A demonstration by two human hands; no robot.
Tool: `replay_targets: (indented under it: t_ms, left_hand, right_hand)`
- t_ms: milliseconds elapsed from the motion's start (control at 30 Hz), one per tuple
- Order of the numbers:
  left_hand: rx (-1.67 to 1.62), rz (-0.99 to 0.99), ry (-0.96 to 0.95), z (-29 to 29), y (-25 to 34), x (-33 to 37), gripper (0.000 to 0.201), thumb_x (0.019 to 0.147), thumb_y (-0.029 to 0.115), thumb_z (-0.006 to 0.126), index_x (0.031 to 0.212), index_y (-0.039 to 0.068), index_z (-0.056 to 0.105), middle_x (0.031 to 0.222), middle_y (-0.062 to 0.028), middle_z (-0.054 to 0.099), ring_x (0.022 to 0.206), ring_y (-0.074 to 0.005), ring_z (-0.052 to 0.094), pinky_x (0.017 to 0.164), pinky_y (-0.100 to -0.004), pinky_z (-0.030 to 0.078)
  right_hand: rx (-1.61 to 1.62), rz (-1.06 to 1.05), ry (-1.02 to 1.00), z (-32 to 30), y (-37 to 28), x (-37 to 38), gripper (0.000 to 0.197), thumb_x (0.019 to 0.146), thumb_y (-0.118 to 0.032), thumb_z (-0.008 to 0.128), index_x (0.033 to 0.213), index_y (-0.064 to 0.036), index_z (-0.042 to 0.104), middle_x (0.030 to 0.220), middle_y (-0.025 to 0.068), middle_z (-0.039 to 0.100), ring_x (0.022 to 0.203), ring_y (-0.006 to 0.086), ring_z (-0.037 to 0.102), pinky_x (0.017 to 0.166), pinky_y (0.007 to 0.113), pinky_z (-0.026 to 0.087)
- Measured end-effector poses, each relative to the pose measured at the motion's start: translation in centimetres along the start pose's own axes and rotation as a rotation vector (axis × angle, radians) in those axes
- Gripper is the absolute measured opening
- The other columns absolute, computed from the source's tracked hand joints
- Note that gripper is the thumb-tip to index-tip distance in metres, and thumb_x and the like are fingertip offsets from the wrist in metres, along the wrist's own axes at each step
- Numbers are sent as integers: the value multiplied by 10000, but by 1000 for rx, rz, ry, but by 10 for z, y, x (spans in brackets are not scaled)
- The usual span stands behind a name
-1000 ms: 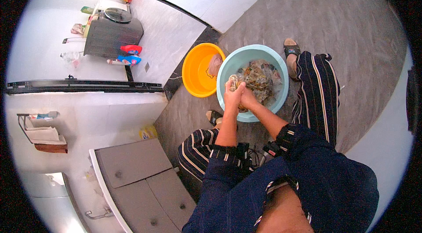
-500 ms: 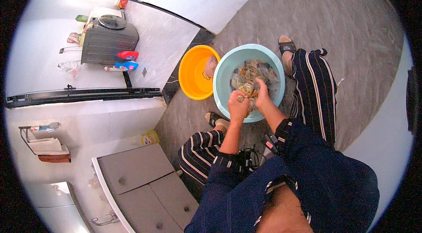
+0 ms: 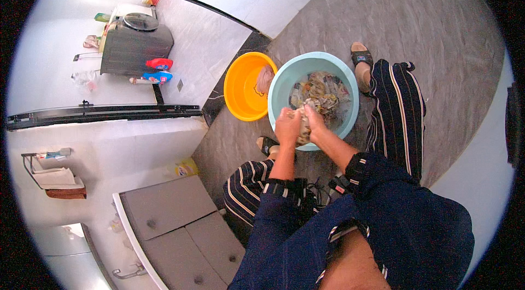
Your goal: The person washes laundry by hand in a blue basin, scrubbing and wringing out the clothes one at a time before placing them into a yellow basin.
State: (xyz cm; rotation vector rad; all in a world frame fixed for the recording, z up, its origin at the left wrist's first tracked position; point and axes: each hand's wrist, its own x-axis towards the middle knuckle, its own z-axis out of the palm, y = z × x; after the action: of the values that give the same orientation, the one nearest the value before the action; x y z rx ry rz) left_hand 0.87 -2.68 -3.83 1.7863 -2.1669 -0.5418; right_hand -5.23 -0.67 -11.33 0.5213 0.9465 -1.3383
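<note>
So the left hand [image 3: 288, 127] is bunching into a fist, its fingers curling tightly around a wad of wet patterned cloth [image 3: 304, 121]. The right hand [image 3: 316, 124] is pressing in from the other side, fingers folding over the same wad and leaving hardly any gap; the exact fingertip positions are hiding in the fabric, so can't tell those. Cloth is poking out between the two hands and hanging down between the wrists. All this is happening over the lower left part of the pale blue basin [image 3: 280, 85], just right of the frame's middle, where more wet laundry [image 3: 324, 90] is lying in a heap.

Half a second back the right hand was spreading looser and standing off from the left; now both are squeezing close together. The yellow basin [image 3: 236, 93] is sitting left of the blue one, same as before, with a pinkish bundle [image 3: 265, 79] resting inside.
</note>
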Motion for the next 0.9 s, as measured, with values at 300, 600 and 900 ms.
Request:
replay_targets:
  t_ms: [300, 600, 900]
  left_hand:
    - [58, 389, 32, 2, 58, -42, 254, 791, 347, 612, 748, 98, 587, 698, -170, 615, 667, -375, 604, 591, -463, 472]
    - [123, 352, 160, -13, 51, 4, 193, 765, 280, 619, 724, 94, 591, 641, -150, 586, 620, -347, 594, 562, -455, 470]
    - [99, 151, 104, -4, 18, -1, 196, 779, 269, 587, 778, 73, 593, 696, -161, 615, 652, -368, 602, 565, -463, 471]
  right_hand:
    - [329, 34, -668, -31, -17, 27, 442, 872, -559, 467, 881, -135, 594, 828, 57, 619, 761, 195, 594, 706, 382, 480]
    - [204, -80, -330, -4, -33, 41, 370, 857, -449, 553, 952, -94, 598, 889, 57, 608, 757, 174, 569, 692, 337, 475]
    - [46, -132, -160, 13, -25, -32, 333, 834, -382, 596, 987, -87, 596, 929, 50, 618, 800, 194, 581, 714, 350, 480]
